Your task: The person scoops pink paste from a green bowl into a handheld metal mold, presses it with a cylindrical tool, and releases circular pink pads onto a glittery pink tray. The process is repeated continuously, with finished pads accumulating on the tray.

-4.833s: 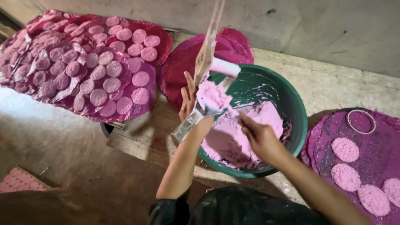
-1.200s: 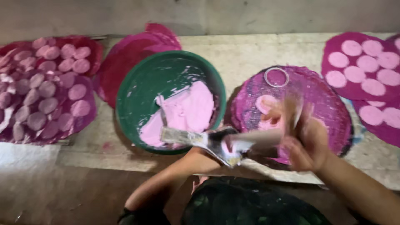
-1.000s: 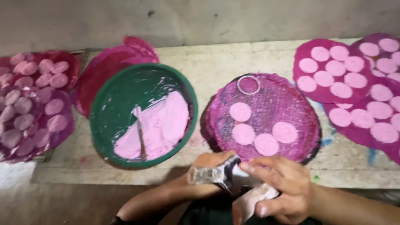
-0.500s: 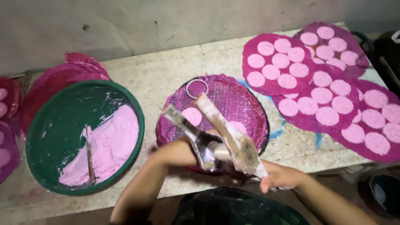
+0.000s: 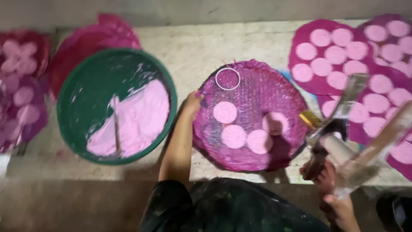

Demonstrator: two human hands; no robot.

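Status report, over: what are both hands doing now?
Left hand grips woven tray edge. Right hand holds blurred clear tool. Metal ring on tray, four pink discs beside.

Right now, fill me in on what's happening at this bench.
A person sits at a stone bench. Their left hand grips the edge of a round magenta mesh tray carrying four pink discs and a metal ring. Their right hand holds blurred scraper-like tools off to the side. A green basin of pink paste sits left of the tray; filled trays lie to the right.

Food workshop, batter basin (image 5: 68, 107), drying mats (image 5: 296, 129)
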